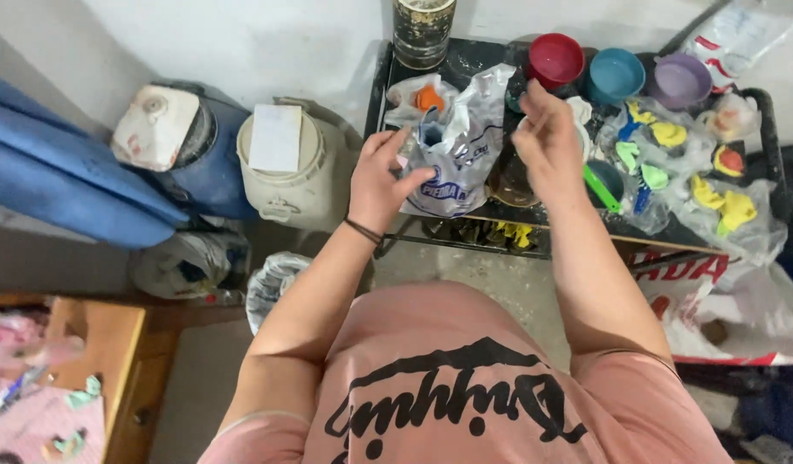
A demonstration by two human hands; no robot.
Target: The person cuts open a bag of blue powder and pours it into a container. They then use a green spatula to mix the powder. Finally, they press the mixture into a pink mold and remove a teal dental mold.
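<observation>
Head view: L hand (381, 176) is half curled, thumb and fingers pinching the edge of a crinkled clear plastic bag with blue print (461, 146), which sits on a black paint-spattered cart (388, 77) just in front of the hand. R hand (547, 142) is raised over the bag's right side, fingers loosely bent and close together; can't tell whether it grips anything, maybe only brushing the bag top.

Beyond L hand: a smaller clear bag w/ an orange lump inside (426, 97), and further up a tall dark jar (423, 30). Beyond R hand: red round plastic cup (554, 58), then a teal cup (615, 75) and a lilac cup (681, 81) to its right. Right of R hand: clear bags of yellow, green and blue moulded pieces (671, 163). Left of L hand, off the cart: cream plastic drum w/ lid (289, 163) and a blue drum (194, 150).
</observation>
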